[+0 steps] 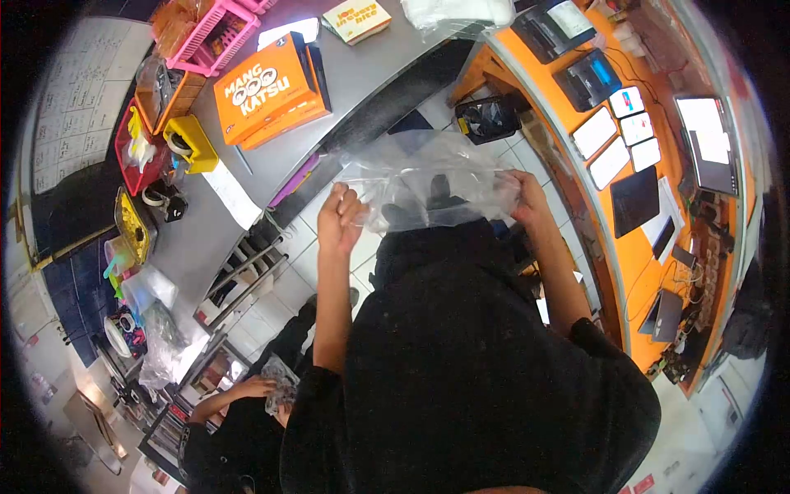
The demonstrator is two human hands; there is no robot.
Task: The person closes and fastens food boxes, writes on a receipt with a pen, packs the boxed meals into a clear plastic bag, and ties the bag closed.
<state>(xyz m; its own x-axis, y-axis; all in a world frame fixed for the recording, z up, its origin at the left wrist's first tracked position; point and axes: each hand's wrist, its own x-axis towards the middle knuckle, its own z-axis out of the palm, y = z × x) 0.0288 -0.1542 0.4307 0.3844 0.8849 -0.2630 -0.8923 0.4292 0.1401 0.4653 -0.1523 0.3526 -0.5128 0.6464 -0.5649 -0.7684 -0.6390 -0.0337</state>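
Observation:
A clear plastic bag (420, 181) is stretched out between my two hands, in front of my body. My left hand (341, 218) has its fingers curled closed on the bag's left edge. On the opposite edge, my right hand (525, 198) pinches the plastic between thumb and fingers. The floor and dark shoes show through the bag. Whether anything lies inside it I cannot tell, but it looks thin and slack.
On the grey counter at left are orange boxes (267, 89), a pink basket (212, 37) and a yellow tape dispenser (191, 144). The orange counter (592, 177) at right bears tablets and a monitor (706, 144). Another person's hand (257, 387) holds crumpled plastic at lower left.

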